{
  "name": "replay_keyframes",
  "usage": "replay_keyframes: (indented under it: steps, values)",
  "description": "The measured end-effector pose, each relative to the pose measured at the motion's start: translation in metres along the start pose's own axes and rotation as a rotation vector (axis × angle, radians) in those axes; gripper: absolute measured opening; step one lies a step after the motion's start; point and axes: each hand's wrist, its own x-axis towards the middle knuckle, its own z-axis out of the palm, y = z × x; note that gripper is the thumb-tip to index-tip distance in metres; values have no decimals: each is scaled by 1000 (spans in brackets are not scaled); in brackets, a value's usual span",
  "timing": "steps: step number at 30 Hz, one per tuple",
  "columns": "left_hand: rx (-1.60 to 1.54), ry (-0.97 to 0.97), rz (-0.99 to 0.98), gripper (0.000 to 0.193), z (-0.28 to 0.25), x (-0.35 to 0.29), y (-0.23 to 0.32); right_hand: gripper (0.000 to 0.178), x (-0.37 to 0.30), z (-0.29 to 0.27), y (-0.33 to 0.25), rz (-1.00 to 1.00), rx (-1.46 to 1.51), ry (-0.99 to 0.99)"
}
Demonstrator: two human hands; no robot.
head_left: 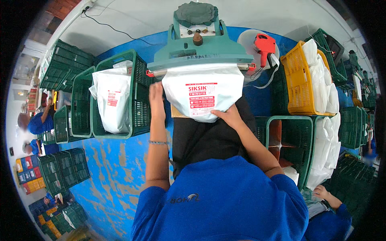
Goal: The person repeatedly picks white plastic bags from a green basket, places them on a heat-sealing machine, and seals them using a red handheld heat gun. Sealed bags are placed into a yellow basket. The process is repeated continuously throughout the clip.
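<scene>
a: how far along is it?
b: looks midway. the white bag has its top edge under the bar of the green sealing machine, at its front edge; whether it's sealed i can't tell.
a: the hands?
b: left hand grips the bag's left side, right hand cups its bottom. it's plump, with red print.

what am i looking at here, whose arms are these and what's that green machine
This is one picture from a wide fisheye camera on a person's head, looking down, so edges bend. The two bare arms are that person's own. The left hand holds the side of a white printed bag; the right hand supports its bottom. The bag's top sits in the jaw of a green machine, probably a bag sealer. A green crate on the left holds a similar bag; a yellow crate on the right holds more.
</scene>
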Motion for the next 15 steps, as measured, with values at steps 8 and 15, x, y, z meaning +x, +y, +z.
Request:
replay_keyframes:
  steps: [8,15]
  values:
    - [-274,-195,-136,54,2,-34,-44,36,18,-84,-61,175,55,289]
    - [-260,-17,-19,40,1,-3,-30,27,113,-94,-27,-73,-163,250]
